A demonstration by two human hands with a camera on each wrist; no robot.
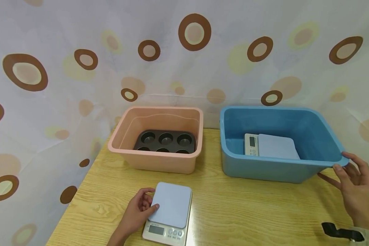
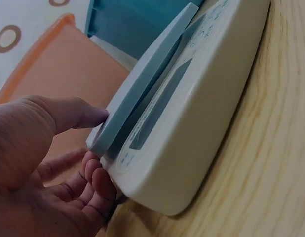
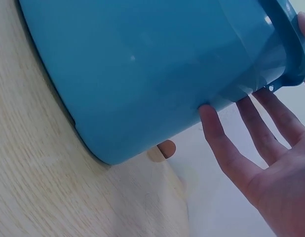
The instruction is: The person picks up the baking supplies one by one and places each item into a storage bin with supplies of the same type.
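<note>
A white kitchen scale [image 1: 171, 205] lies on the table with its display and buttons toward the near side. My left hand [image 1: 139, 210] grips its left edge. In the left wrist view the thumb [image 2: 81, 114] is on the edge of the weighing platform, while the other fingers curl at the scale's side. At the far right, my right hand [image 1: 358, 186] holds the front right corner of a blue plastic tub [image 1: 264, 171] by its rim. Fingertips [image 3: 209, 114] touch the tub's outer wall in the right wrist view. Inside that tub sits a second white scale [image 1: 276, 146].
Left of the blue tub stands a pink plastic tub [image 1: 160, 162], holding a dark muffin tin [image 1: 175, 145]. Both tubs are at the back of the wooden table [image 1: 233, 205]. A white curtain [image 1: 184, 68] with brown and yellow circles hangs behind and at the sides.
</note>
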